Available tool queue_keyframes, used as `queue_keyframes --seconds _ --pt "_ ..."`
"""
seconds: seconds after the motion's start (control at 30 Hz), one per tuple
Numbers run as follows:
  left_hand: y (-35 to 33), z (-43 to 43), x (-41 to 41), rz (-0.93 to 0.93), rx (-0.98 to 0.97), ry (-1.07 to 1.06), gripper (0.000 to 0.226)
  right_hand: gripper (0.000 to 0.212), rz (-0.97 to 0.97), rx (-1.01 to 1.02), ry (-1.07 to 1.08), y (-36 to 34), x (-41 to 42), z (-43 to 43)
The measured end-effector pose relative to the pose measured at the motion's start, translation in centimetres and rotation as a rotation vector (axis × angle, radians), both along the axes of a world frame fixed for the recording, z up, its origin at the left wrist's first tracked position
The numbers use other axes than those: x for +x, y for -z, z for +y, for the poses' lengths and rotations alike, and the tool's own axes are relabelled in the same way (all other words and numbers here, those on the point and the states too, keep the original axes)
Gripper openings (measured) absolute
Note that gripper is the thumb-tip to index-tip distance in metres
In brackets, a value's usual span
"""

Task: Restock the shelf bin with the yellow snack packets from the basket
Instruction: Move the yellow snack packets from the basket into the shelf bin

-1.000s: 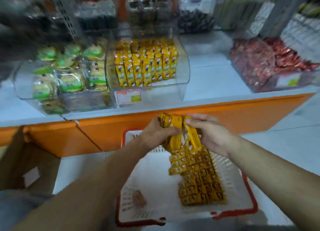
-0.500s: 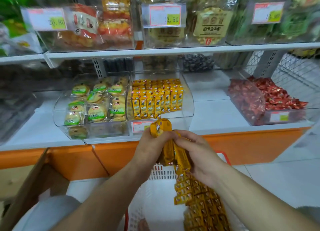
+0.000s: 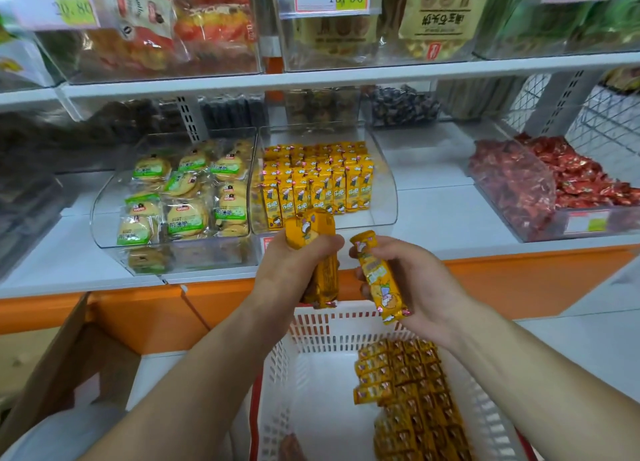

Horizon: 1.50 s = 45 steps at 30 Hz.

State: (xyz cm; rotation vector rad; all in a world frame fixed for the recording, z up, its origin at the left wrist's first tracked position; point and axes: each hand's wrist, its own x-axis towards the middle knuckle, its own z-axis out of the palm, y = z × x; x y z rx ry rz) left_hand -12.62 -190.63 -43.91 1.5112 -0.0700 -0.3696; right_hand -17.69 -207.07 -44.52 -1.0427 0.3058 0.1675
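My left hand (image 3: pixel 291 273) curls tight round a stack of yellow packets (image 3: pixel 311 232) (my fingers hide the count). My right hand (image 3: pixel 419 280) clasps 1 single packet (image 3: pixel 379 280). Both hands hover between the part-filled shelf bin (image 3: pixel 377 215) and 1 basket (image 3: pixel 329 325) below, which holds more packets (image 3: pixel 412 391).

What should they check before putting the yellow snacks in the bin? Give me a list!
1. The left hand grips the bundle firmly: ok.
2. The right hand holds the single packet: ok.
3. The bin has free room at its front: ok.
4. Nothing blocks the way from the hands to the bin: ok.
5. The held packets face like the rows in the bin: cannot tell.
6. The basket holds more packets: ok.
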Motion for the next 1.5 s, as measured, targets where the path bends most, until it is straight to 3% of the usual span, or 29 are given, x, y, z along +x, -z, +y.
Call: queue_keyframes --seconds 0.13,0.27,0.47,0.63,0.73,0.83,0.93,1.13,1.37,1.5 --pt "-0.3 0.4 0.9 -0.033 0.066 0.061 0.034 0.031 -0.039 -0.075 0.019 -0.1 0.1 -0.2" --pt "-0.6 1.2 1.7 -0.127 0.171 0.053 0.036 0.028 -0.002 -0.102 -0.004 -0.3 0.0 -0.7" --pt "-0.5 2.3 1.8 -0.262 0.285 0.047 0.048 0.046 -0.005 -0.191 -0.010 -0.2 -0.3 -1.3" --pt "-0.6 3.4 1.8 -0.297 0.329 0.033 0.046 0.027 -0.006 -0.172 0.048 -0.4 -0.3 -1.2" --pt "-0.8 3.8 1.8 -0.308 0.353 0.016 0.047 0.046 -0.088 -0.214 0.044 -0.8 0.0 -0.9" --pt "-0.9 4.1 1.9 -0.295 0.377 0.025 0.052 0.054 -0.154 -0.342 0.065 -1.4 0.9 -0.7" --pt "-0.9 4.3 2.1 -0.295 0.395 0.034 0.053 0.042 -0.231 -0.484 0.141 -2.2 3.0 -0.9" --pt "-0.9 5.0 2.8 -0.290 0.391 -0.006 0.052 0.032 -0.260 -0.982 0.255 -3.0 9.8 -2.0" --pt "-0.6 6.3 4.4 -0.287 0.408 -0.092 0.047 0.047 -0.260 -1.525 0.096 -1.3 16.8 -2.0" --pt "-0.4 6.9 5.2 -0.280 0.410 -0.110 0.050 0.047 -0.170 -1.611 -0.107 0.1 19.7 -1.7"
